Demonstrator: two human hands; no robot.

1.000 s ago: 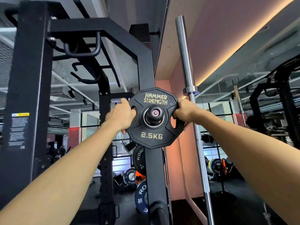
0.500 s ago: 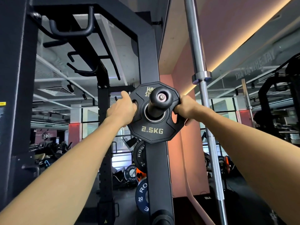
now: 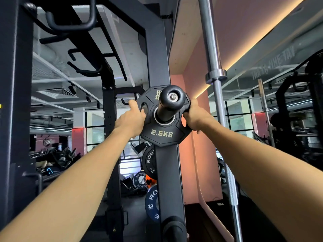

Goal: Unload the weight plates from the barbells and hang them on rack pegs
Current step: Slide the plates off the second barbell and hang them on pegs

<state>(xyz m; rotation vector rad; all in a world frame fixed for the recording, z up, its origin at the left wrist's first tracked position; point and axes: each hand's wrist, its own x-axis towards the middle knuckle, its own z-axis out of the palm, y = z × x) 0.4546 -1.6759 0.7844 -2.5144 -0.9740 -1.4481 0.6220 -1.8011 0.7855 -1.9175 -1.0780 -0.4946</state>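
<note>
We grip the black octagonal 2.5KG rubber plate (image 3: 161,131) with left hand (image 3: 132,119) and right hand (image 3: 196,117) on opposite edges; the black steel rack peg (image 3: 170,102) through its hole points toward us.

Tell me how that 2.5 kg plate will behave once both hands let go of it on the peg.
The plate should stay hanging, since the peg runs well through its centre hole. It looks stiff and solid, marked 2.5KG, so probably light to handle. The left hand and right hand grip cutouts at its rim; its flat-sided edge suggests it would not roll far.

The weight plate (image 3: 161,132) sits on the peg (image 3: 170,102), with the barbell (image 3: 214,67) upright to its right.
</note>
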